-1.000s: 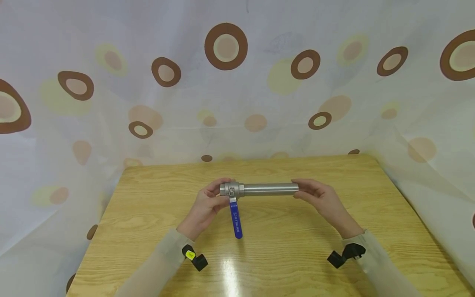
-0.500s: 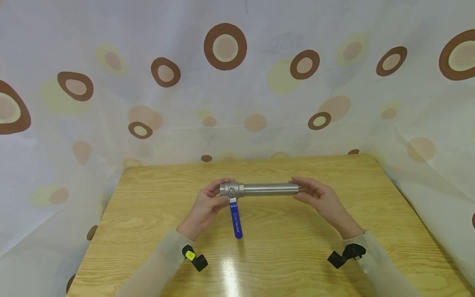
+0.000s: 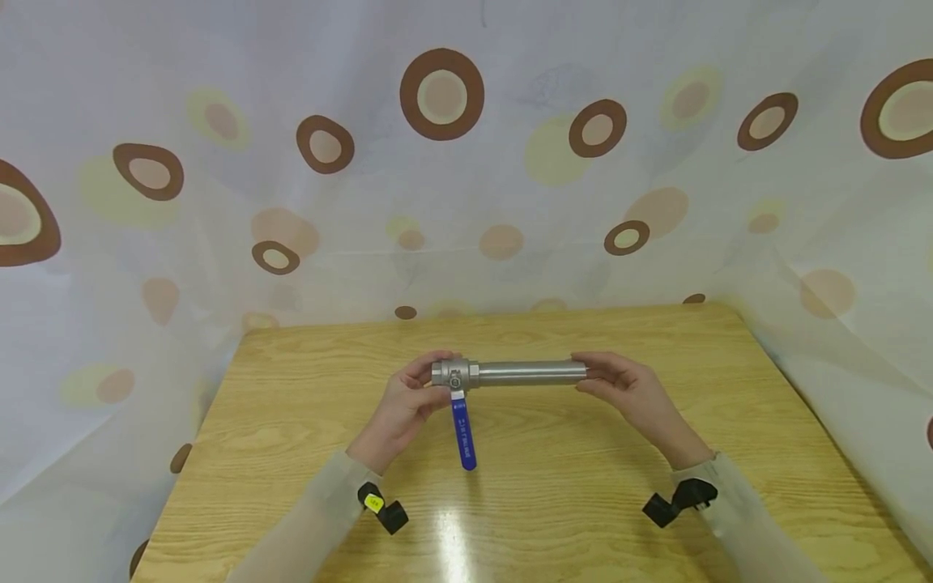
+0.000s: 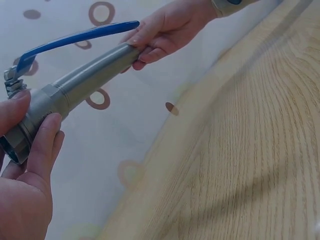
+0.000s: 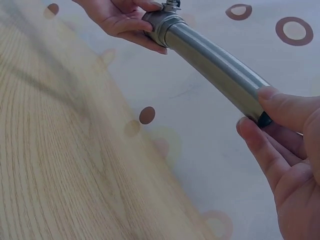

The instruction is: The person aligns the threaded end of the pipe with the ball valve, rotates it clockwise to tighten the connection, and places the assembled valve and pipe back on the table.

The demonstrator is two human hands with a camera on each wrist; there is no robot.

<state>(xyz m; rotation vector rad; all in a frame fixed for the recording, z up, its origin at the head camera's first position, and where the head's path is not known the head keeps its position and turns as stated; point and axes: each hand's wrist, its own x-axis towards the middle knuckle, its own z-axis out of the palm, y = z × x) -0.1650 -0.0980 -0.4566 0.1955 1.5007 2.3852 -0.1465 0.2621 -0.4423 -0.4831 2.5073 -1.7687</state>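
A metal ball valve (image 3: 455,374) with a blue lever handle (image 3: 463,433) is joined to a straight steel pipe (image 3: 532,372). Both are held level above the table. My left hand (image 3: 401,405) grips the valve body at its left end, thumb on the near side and fingers behind. With thumb and fingers my right hand (image 3: 634,393) pinches the pipe's free right end. In the left wrist view the valve's open end (image 4: 15,145) faces the camera. The right wrist view shows the pipe's dark end (image 5: 264,119) between thumb and fingertips. Some left fingers are hidden behind the valve.
The wooden table (image 3: 554,502) lies below both hands. A white curtain (image 3: 466,186) with brown and cream ovals hangs behind it and along both sides. Each wrist carries a black camera mount (image 3: 678,502).
The right fingers shifted slightly at the pipe's end. The valve, the pipe and the left hand stay nearly in place.
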